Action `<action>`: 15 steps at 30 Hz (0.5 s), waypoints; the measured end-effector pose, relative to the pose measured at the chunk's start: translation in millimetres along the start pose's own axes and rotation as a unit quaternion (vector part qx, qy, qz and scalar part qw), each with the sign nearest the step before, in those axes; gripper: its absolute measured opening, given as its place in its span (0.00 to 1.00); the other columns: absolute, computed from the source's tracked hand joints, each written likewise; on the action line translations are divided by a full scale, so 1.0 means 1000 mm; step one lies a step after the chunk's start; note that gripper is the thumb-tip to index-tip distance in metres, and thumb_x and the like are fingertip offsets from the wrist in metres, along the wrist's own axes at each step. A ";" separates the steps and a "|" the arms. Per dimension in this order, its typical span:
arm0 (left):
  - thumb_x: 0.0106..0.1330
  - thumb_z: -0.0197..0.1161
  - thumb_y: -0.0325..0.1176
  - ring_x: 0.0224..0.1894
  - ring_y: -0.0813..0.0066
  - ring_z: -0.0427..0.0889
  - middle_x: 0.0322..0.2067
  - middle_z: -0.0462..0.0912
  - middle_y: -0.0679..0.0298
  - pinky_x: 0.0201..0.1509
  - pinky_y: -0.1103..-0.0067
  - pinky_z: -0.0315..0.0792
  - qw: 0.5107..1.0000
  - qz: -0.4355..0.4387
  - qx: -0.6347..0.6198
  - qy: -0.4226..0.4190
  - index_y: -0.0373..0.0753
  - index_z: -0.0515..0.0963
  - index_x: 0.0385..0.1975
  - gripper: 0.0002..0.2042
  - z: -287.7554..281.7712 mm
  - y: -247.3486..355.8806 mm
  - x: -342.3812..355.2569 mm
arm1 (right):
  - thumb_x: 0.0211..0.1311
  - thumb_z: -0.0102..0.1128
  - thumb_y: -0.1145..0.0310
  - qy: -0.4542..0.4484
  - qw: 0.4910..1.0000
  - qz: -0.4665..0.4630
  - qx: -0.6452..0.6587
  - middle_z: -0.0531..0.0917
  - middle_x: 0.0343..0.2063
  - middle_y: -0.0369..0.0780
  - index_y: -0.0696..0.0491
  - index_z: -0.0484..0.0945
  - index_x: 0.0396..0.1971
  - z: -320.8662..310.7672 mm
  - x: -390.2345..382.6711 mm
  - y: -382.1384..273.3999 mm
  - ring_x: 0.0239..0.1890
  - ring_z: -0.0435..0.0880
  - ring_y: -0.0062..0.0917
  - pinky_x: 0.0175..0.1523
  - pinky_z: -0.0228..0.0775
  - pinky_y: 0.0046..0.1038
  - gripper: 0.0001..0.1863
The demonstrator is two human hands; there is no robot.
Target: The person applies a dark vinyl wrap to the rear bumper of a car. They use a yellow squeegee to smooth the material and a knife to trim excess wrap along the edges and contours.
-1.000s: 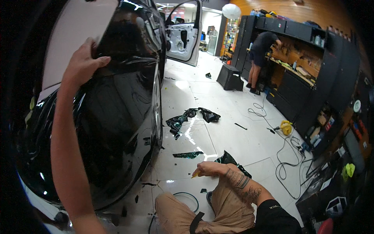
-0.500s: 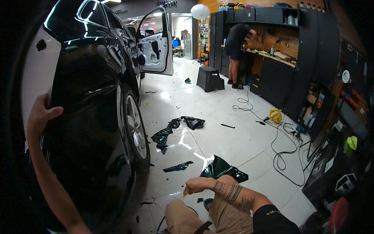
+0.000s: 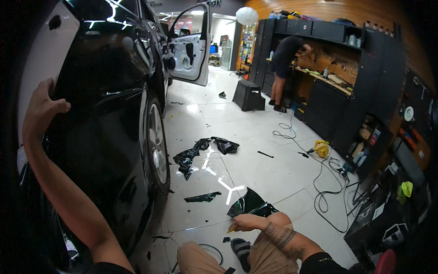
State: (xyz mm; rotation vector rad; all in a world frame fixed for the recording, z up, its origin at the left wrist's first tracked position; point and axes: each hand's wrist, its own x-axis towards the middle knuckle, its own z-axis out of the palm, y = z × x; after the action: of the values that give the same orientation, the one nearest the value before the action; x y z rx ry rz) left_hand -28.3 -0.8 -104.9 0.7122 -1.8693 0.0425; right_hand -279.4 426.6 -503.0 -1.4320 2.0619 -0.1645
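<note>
On my left, a glossy black car (image 3: 105, 123) fills the side of the view; its near corner has a bare white section (image 3: 43, 50) with a dark hole. My left hand (image 3: 42, 107) is raised to the border between white and black, its thumb sticking out over the black panel. The other fingers are bent at the edge and partly hidden. Low in the middle, by my knee, my right hand (image 3: 248, 222) pinches a small yellow piece (image 3: 232, 227). Just beyond it a sheet of dark glossy film (image 3: 248, 202) lies crumpled on the floor.
More dark film scraps (image 3: 191, 155) litter the white tiles beside the wheel (image 3: 158, 144). Further off are an open car door (image 3: 189, 55), a black step stool (image 3: 248, 95) and a person (image 3: 285, 59) leaning over a workbench (image 3: 335, 82). A cable (image 3: 319, 196) trails near a yellow tool (image 3: 321, 148).
The view has tilted and shifted a little. My right hand, with the yellow piece, has come in front of the film sheet. My left hand stays at the car's edge.
</note>
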 end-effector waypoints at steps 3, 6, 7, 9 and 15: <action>0.34 0.65 0.39 0.32 0.62 0.73 0.30 0.73 0.55 0.39 0.73 0.68 0.993 0.070 0.085 0.038 0.31 0.72 0.40 0.29 0.007 -0.010 -0.001 | 0.56 0.56 0.69 -0.049 0.997 0.051 0.009 0.85 0.36 0.45 0.45 0.82 0.48 0.003 0.004 0.002 0.37 0.83 0.40 0.41 0.75 0.36 0.18; 0.38 0.66 0.41 0.43 0.58 0.75 0.39 0.75 0.50 0.48 0.70 0.70 0.984 0.106 0.122 0.073 0.29 0.70 0.49 0.35 0.005 -0.029 0.005 | 0.58 0.59 0.70 -0.045 0.998 -0.036 -0.005 0.85 0.34 0.45 0.47 0.82 0.48 -0.004 0.018 -0.019 0.34 0.83 0.40 0.40 0.75 0.35 0.16; 0.40 0.66 0.42 0.47 0.56 0.74 0.44 0.74 0.49 0.52 0.69 0.69 0.990 0.049 0.129 0.006 0.28 0.69 0.53 0.37 -0.002 -0.018 0.003 | 0.58 0.59 0.70 -0.046 0.997 -0.056 -0.015 0.85 0.34 0.45 0.47 0.82 0.48 -0.001 0.023 -0.016 0.34 0.83 0.40 0.40 0.75 0.34 0.16; 0.43 0.67 0.44 0.55 0.54 0.72 0.51 0.72 0.46 0.59 0.66 0.67 0.991 0.014 0.125 -0.035 0.29 0.65 0.59 0.41 0.004 -0.019 0.000 | 0.56 0.57 0.68 -0.036 0.996 -0.079 -0.005 0.85 0.34 0.44 0.47 0.82 0.46 0.009 0.037 -0.009 0.34 0.83 0.40 0.40 0.75 0.36 0.16; 0.54 0.64 0.45 0.63 0.55 0.67 0.60 0.67 0.48 0.67 0.65 0.61 0.992 0.054 0.100 0.053 0.34 0.61 0.64 0.38 0.028 -0.074 0.005 | 0.53 0.60 0.66 -0.042 0.996 -0.072 -0.005 0.85 0.33 0.45 0.49 0.83 0.42 0.027 0.072 -0.013 0.34 0.84 0.40 0.40 0.76 0.37 0.15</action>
State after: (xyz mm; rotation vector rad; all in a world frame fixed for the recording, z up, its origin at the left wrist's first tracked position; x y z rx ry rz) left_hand -16.9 -73.7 -134.1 0.7303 -1.8158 0.3360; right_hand -270.1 364.1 -548.6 -1.5679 1.8952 -0.1498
